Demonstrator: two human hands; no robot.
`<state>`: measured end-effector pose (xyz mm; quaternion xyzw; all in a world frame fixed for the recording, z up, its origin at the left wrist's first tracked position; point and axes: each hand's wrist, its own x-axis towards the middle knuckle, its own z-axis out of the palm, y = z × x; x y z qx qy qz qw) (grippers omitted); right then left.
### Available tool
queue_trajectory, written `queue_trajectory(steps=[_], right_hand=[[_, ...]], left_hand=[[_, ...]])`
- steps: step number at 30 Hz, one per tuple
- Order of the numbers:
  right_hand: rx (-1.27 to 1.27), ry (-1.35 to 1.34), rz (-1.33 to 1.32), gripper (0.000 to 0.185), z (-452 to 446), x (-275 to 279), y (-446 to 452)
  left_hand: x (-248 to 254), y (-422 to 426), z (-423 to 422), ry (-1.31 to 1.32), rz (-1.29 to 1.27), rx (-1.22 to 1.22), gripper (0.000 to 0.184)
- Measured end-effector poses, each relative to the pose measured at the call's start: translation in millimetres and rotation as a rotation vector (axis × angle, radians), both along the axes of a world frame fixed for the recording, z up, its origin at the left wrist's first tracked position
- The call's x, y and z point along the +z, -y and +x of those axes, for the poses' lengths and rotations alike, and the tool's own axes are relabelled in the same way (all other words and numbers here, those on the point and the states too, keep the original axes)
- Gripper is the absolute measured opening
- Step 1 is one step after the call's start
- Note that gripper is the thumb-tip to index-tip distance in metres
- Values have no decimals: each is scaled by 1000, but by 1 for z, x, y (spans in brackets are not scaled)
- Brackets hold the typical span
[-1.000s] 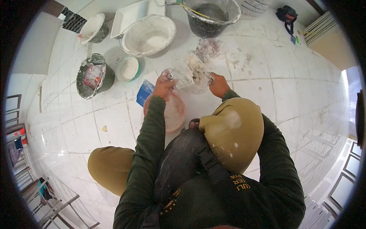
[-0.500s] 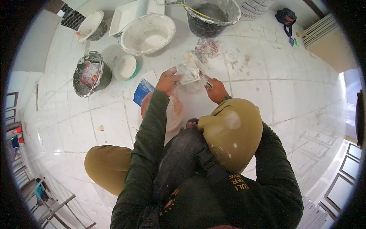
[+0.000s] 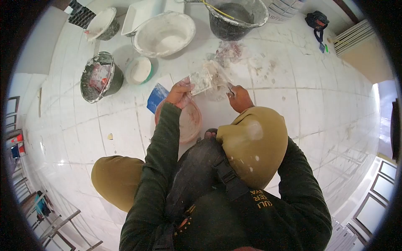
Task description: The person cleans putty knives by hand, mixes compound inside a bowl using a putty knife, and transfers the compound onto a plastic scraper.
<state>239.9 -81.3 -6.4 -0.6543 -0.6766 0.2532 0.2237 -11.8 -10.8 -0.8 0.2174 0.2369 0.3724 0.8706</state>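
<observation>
My left hand (image 3: 180, 93) is closed on the edge of a flat, plaster-smeared plate (image 3: 201, 81). In my right hand (image 3: 240, 99) is the dark handle of a putty knife (image 3: 230, 88), its pale blade pointing up and left, close to the plate's far edge. Whether blade and plate touch, I cannot tell. Whitish compound (image 3: 215, 75) shows around the blade and on the floor beneath. Below my left forearm sits a pinkish bowl (image 3: 191, 123), partly hidden by the sleeve. A blue flat piece (image 3: 157, 98) lies beside that bowl.
Ahead stand a large white-crusted basin (image 3: 164, 35), a dark bucket of grey mix (image 3: 234, 21) and a green-rimmed tub (image 3: 140, 70). Another dark bucket (image 3: 101, 79) is on the left. Powder and reddish residue (image 3: 229, 52) mark the tiled floor (image 3: 272, 121). My raised knee (image 3: 255, 142) is near my right hand.
My left hand has shifted slightly left and down with the plate, which is now tilted differently. The knife blade and plate are farther apart. My right hand has barely moved.
</observation>
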Motion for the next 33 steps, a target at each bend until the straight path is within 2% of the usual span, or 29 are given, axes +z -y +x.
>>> queue_trajectory(steps=[2, 5, 6, 9, 12, 15, 18, 21, 22, 25, 26, 28, 30, 32, 33], right_hand=[[-19, -30, -12, 39, 1, 8, -1], [-5, 24, -82, 43, 0, 5, -1], [5, 59, -111, 45, 0, 1, 0], [11, 145, 84, 49, -2, -8, 9], [34, 101, 91, 56, 10, -36, 17], [4, 261, 70, 57, 19, -49, 23], [43, 108, 209, 56, 25, -43, 26], [30, 159, 82, 51, 18, -24, 23], [16, 36, 384, 48, 16, -25, 24], [-83, -182, 226, 44, 10, -14, 23], [-90, -196, 260, 38, 9, -16, 21], [-131, -338, 170, 35, 5, -14, 19], [-185, -466, 32, 33, 4, -16, 20], [-253, -581, -143, 32, 6, -20, 20], [-280, -609, -166, 31, 3, -17, 19]], left_hand=[[2, -2, -1, 1, 9, 1, 46], [-28, -14, -9, -208, 42, 73, 43], [-22, -12, -7, -197, 41, 76, 43], [-9, -9, 1, -151, 24, 95, 41], [-7, -7, 7, -83, -23, 112, 40], [3, -5, 9, -46, -24, 122, 40], [3, -5, 7, -99, -7, 128, 40], [10, -5, -4, -265, 25, 150, 41], [4, -7, -10, -315, 50, 169, 40], [-26, -11, -36, -320, -3, 367, 33], [-37, -13, -50, -295, -33, 451, 30], [-29, -2, -83, -1087, 748, 382, 26], [-29, 8, -110, -1634, 1108, 216, 21], [-36, 9, -131, -1952, 1016, 26, 16], [-68, 7, -150, -1829, 903, 158, 15]])
